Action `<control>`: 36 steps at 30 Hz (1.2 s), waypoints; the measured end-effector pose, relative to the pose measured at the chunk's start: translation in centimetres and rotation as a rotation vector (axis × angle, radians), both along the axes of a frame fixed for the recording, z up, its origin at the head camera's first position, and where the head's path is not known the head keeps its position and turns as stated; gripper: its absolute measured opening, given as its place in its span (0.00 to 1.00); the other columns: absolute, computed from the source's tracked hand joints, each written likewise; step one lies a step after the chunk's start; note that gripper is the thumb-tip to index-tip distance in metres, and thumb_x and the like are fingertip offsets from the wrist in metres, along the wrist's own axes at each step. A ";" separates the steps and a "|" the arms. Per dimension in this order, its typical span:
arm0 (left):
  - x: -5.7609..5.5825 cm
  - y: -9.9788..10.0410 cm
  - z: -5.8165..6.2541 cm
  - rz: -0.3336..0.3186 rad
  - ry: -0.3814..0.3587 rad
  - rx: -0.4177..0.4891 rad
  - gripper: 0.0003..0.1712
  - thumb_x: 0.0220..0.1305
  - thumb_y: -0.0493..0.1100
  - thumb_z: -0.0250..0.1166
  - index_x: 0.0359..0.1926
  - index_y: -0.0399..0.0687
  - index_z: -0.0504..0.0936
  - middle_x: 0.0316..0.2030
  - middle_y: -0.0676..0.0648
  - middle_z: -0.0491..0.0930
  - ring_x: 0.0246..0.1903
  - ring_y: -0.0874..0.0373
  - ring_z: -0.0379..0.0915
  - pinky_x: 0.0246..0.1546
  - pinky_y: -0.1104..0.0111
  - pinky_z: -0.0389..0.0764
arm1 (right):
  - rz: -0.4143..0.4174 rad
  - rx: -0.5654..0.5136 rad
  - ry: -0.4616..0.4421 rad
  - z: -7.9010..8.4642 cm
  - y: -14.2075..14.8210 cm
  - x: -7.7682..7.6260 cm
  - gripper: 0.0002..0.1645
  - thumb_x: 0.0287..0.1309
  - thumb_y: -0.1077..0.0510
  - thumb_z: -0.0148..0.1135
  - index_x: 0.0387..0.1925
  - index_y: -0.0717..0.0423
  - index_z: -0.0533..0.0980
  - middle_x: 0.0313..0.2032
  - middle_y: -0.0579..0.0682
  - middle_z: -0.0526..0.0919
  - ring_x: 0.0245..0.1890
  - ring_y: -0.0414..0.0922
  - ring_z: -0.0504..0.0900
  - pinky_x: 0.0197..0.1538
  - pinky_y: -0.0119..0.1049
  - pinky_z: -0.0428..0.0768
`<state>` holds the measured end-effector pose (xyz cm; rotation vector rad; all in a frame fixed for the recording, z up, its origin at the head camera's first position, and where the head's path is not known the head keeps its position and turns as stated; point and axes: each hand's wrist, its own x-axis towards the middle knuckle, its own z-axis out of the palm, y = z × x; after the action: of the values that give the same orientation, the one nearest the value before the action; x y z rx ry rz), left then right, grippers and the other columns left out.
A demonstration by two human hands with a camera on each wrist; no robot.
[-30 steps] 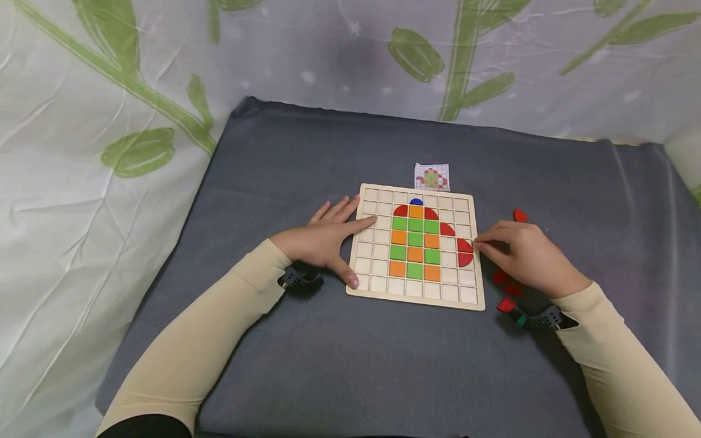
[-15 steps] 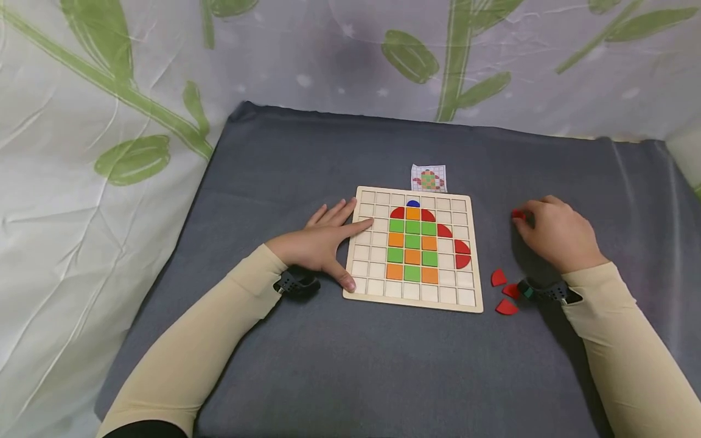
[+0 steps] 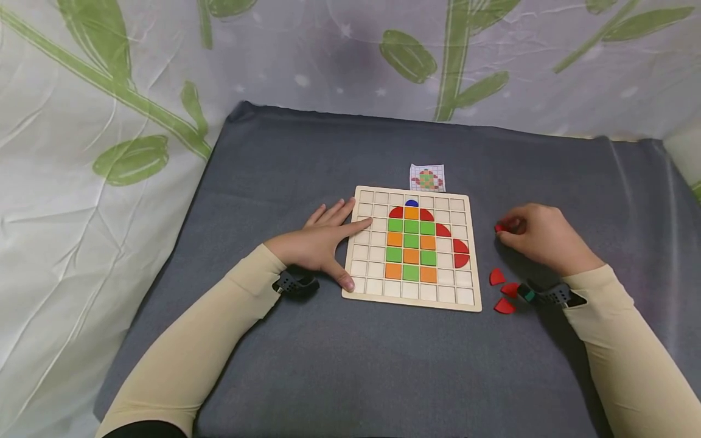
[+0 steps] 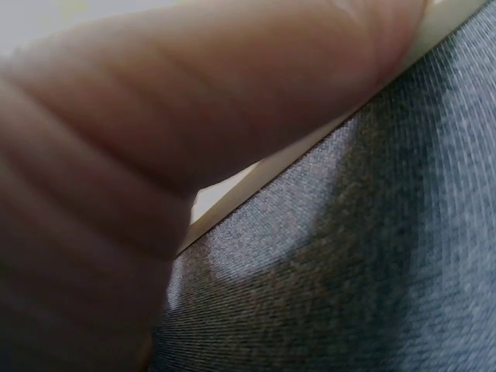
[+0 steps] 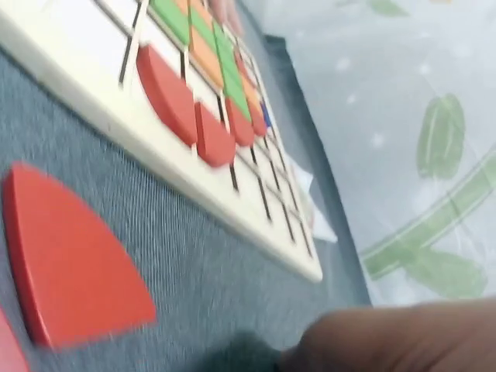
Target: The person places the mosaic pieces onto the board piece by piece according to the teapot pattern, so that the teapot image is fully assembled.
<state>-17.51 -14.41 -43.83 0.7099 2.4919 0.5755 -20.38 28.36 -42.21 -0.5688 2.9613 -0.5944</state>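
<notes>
A wooden grid board (image 3: 368,287) lies on the dark cloth, bearing green, orange and red pieces and one blue piece. My left hand (image 3: 320,244) rests spread on its left edge, thumb at the near corner and index finger over the grid. To the right of the board, my right hand (image 3: 547,238) pinches a small red piece (image 3: 498,228) between thumb and index finger, just above or on the cloth. Loose red quarter-circle pieces (image 3: 505,306) lie below that hand; one quarter-circle piece (image 5: 74,260) shows large in the right wrist view.
A small printed card (image 3: 428,177) with a coloured grid pattern lies behind the board's far edge. Dark grey cloth (image 3: 383,365) covers the table. A pale curtain (image 3: 328,55) with green leaves hangs behind it.
My right hand moved from the board's right edge out to the red piece on the cloth, took hold of it, and shifted back left with it. My left hand stays put.
</notes>
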 end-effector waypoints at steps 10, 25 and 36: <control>0.0 0.0 -0.2 0.007 -0.003 0.008 0.81 0.35 0.72 0.85 0.86 0.65 0.48 0.84 0.48 0.23 0.83 0.51 0.15 0.79 0.48 0.21 | 0.402 -0.150 -0.052 1.5 -4.5 3.6 0.15 0.53 0.65 0.80 0.43 0.48 0.89 0.38 0.40 0.84 0.29 0.37 0.76 0.28 0.30 0.76; 0.0 0.0 0.1 0.007 -0.008 -0.003 0.81 0.35 0.73 0.85 0.86 0.66 0.47 0.84 0.48 0.22 0.82 0.52 0.14 0.79 0.49 0.21 | 0.665 -0.131 0.007 0.5 -6.8 4.8 0.13 0.50 0.67 0.82 0.37 0.50 0.90 0.41 0.39 0.88 0.42 0.35 0.84 0.43 0.34 0.86; -0.1 -0.1 -0.1 0.004 -0.002 0.000 0.81 0.36 0.73 0.85 0.86 0.66 0.48 0.84 0.48 0.22 0.83 0.51 0.14 0.79 0.48 0.22 | 0.603 -0.078 -0.040 0.5 -7.3 5.4 0.18 0.53 0.75 0.73 0.37 0.49 0.87 0.43 0.39 0.84 0.43 0.36 0.82 0.45 0.35 0.85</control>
<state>-17.56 -14.50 -43.95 0.7040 2.4926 0.5780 -15.01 21.10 -41.70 -1.3575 2.5264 -0.6353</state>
